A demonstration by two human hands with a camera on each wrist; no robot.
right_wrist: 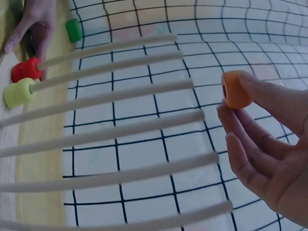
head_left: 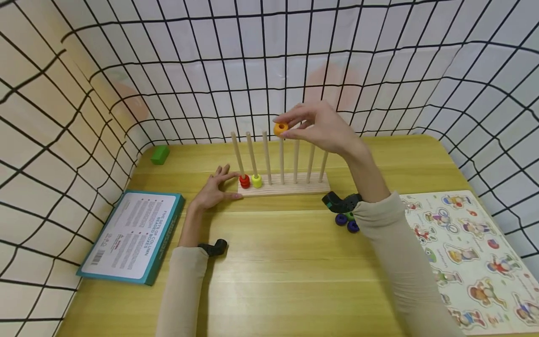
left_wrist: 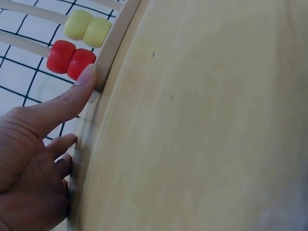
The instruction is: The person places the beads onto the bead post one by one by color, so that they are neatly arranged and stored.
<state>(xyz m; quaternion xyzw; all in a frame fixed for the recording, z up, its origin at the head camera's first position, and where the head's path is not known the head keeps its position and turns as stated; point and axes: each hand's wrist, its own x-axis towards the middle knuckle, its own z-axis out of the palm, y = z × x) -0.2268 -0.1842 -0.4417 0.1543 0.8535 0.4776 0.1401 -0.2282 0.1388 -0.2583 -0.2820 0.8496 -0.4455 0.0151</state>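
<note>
My right hand (head_left: 322, 126) pinches an orange bead (right_wrist: 237, 90) between thumb and fingertips. In the head view the bead overlaps the top of the fourth peg; in the right wrist view it shows beyond the peg tips. The wooden peg rack (head_left: 290, 184) has a row of several upright pegs. Two red beads (left_wrist: 70, 59) sit stacked on the leftmost peg, and two yellow beads (left_wrist: 87, 29) on the peg beside it. At the rack's left end rests my left hand (head_left: 212, 191), its thumb touching the base near the red beads, fingers spread behind.
Purple and green beads (head_left: 341, 219) lie partly hidden by the right wrist. A blue-edged box (head_left: 130, 236) lies at left, with a green block (head_left: 160, 155) behind it. An illustrated board (head_left: 467, 252) lies at right. Black wire mesh (head_left: 236, 61) surrounds the table's back and sides.
</note>
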